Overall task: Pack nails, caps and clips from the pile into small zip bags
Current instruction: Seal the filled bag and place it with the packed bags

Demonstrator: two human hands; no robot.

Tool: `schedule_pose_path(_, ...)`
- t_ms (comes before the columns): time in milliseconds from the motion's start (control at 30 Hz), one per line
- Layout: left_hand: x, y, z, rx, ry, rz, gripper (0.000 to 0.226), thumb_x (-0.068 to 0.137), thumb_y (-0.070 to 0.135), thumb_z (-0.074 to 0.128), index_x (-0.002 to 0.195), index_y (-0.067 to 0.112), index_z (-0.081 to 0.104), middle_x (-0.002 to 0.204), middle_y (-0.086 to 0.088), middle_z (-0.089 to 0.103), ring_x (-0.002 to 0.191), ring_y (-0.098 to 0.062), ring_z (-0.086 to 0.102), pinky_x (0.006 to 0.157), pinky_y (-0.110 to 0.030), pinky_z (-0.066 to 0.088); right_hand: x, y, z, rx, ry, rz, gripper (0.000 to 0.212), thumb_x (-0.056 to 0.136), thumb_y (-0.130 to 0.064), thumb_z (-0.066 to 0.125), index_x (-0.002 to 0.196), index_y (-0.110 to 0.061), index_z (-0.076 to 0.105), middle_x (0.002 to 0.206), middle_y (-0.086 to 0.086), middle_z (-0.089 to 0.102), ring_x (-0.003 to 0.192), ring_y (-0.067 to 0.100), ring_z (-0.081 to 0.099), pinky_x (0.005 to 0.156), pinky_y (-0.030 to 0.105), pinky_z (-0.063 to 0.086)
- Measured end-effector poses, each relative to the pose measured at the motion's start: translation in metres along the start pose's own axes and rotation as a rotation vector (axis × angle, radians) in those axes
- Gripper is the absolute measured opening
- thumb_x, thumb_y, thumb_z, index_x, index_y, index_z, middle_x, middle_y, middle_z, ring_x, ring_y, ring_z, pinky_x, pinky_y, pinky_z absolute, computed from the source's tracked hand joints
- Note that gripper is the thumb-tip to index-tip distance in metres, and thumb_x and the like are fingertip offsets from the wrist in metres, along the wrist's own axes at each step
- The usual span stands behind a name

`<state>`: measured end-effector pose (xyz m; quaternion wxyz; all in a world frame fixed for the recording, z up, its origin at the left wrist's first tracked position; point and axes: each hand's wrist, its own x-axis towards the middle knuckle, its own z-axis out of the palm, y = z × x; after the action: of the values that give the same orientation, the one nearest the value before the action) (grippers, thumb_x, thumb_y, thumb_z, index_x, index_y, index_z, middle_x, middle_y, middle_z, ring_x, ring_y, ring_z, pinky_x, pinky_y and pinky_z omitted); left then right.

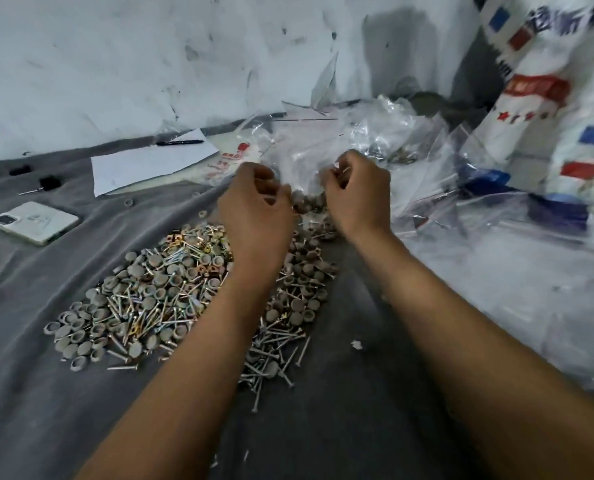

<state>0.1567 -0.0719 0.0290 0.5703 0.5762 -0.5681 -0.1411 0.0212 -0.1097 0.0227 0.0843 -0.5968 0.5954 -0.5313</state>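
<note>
A wide pile of nails, grey caps and brass clips (157, 296) lies on the grey cloth (28, 393) in front of me. Just beyond the pile, a small clear zip bag (306, 188) with caps in its bottom hangs between my two hands. My left hand (257, 209) pinches the bag's left top edge with curled fingers. My right hand (356, 192) pinches the right top edge. Both forearms reach over the pile and hide its middle.
A heap of clear zip bags (409, 161) lies at the back right beside a large printed woven sack (548, 98). At the left are a white phone (35, 221), a sheet of paper (150, 161) with a black pen (179, 142), and a scuffed white wall behind.
</note>
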Motion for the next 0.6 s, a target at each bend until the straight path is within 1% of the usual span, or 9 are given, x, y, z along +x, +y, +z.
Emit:
schedule_pose_path(67, 0.008, 0.007, 0.031, 0.206, -0.003, 0.142, 0.032, 0.093, 0.013, 0.071, 0.122, 0.016, 0.06, 0.12, -0.003, 0.065, 0.108, -0.017, 0.063, 0.093, -0.037, 0.056, 0.023, 0.021, -0.006, -0.112, -0.067, 0.11, 0.022, 0.093, -0.029, 0.072, 0.096, -0.011, 0.061, 0.089, 0.005, 0.066, 0.086, 0.024, 0.063, 0.071, 0.034, 0.047)
schedule_pose_path(133, 0.007, 0.011, 0.057, 0.406, -0.199, 0.297, 0.029, 0.094, 0.011, 0.062, 0.123, 0.011, 0.067, 0.129, -0.009, 0.063, 0.122, -0.029, 0.054, 0.098, -0.044, 0.049, 0.033, 0.039, -0.011, -0.266, -0.194, 0.146, 0.025, 0.094, -0.031, 0.068, 0.102, -0.009, 0.061, 0.1, 0.012, 0.068, 0.097, 0.032, 0.064, 0.073, 0.033, 0.042)
schedule_pose_path(200, 0.001, 0.009, 0.077, 0.494, -0.411, 0.361, 0.025, 0.093, 0.009, 0.055, 0.113, 0.008, 0.07, 0.122, -0.011, 0.067, 0.12, -0.034, 0.053, 0.092, -0.047, 0.049, 0.036, 0.049, -0.02, -0.383, -0.248, 0.098, 0.024, 0.097, -0.03, 0.06, 0.105, -0.008, 0.062, 0.106, 0.017, 0.068, 0.1, 0.037, 0.063, 0.073, 0.036, 0.044)
schedule_pose_path(300, -0.005, 0.0, 0.091, 0.566, -0.529, 0.33, 0.02, 0.093, 0.007, 0.051, 0.102, 0.005, 0.068, 0.114, -0.014, 0.068, 0.111, -0.038, 0.057, 0.081, -0.044, 0.045, 0.035, 0.065, -0.041, -0.532, -0.206, 0.086, 0.017, 0.093, -0.027, 0.064, 0.101, -0.011, 0.062, 0.104, 0.015, 0.069, 0.096, 0.037, 0.065, 0.072, 0.036, 0.048)
schedule_pose_path(333, -0.005, -0.004, 0.093, 0.568, -0.543, 0.313, 0.02, 0.094, 0.005, 0.049, 0.102, 0.004, 0.067, 0.116, -0.015, 0.067, 0.11, -0.038, 0.058, 0.08, -0.043, 0.045, 0.033, 0.071, -0.049, -0.625, -0.22, 0.121, 0.016, 0.091, -0.027, 0.067, 0.097, -0.013, 0.062, 0.104, 0.014, 0.069, 0.096, 0.037, 0.066, 0.07, 0.034, 0.045)
schedule_pose_path(400, -0.005, -0.008, 0.097, 0.562, -0.544, 0.29, 0.03, 0.094, 0.002, 0.048, 0.117, 0.003, 0.068, 0.126, -0.013, 0.066, 0.115, -0.036, 0.057, 0.088, -0.044, 0.049, 0.027, 0.085, -0.062, -0.75, -0.272, 0.233, 0.028, 0.088, -0.038, 0.074, 0.097, -0.013, 0.066, 0.106, 0.012, 0.07, 0.101, 0.037, 0.066, 0.07, 0.033, 0.041)
schedule_pose_path(467, -0.005, -0.009, 0.099, 0.571, -0.546, 0.286, 0.037, 0.094, 0.002, 0.048, 0.125, 0.005, 0.067, 0.131, -0.012, 0.064, 0.118, -0.034, 0.056, 0.093, -0.045, 0.05, 0.02, 0.093, -0.066, -0.723, -0.316, 0.339, 0.04, 0.084, -0.043, 0.08, 0.1, -0.008, 0.069, 0.106, 0.009, 0.071, 0.101, 0.034, 0.067, 0.07, 0.032, 0.042)
schedule_pose_path(533, -0.007, -0.008, 0.101, 0.581, -0.558, 0.291, 0.036, 0.094, 0.003, 0.048, 0.126, 0.005, 0.065, 0.133, -0.011, 0.062, 0.12, -0.034, 0.055, 0.095, -0.044, 0.048, 0.017, 0.097, -0.063, -0.61, -0.306, 0.41, 0.035, 0.081, -0.03, 0.082, 0.102, -0.005, 0.069, 0.107, 0.013, 0.071, 0.099, 0.034, 0.068, 0.07, 0.031, 0.043)
schedule_pose_path(600, -0.011, -0.005, 0.102, 0.589, -0.571, 0.304, 0.04, 0.094, 0.005, 0.051, 0.133, 0.006, 0.061, 0.142, -0.011, 0.057, 0.129, -0.033, 0.05, 0.104, -0.043, 0.044, 0.018, 0.095, -0.06, -0.512, -0.247, 0.479, 0.027, 0.082, -0.017, 0.077, 0.103, -0.003, 0.068, 0.109, 0.017, 0.07, 0.1, 0.035, 0.068, 0.07, 0.031, 0.043)
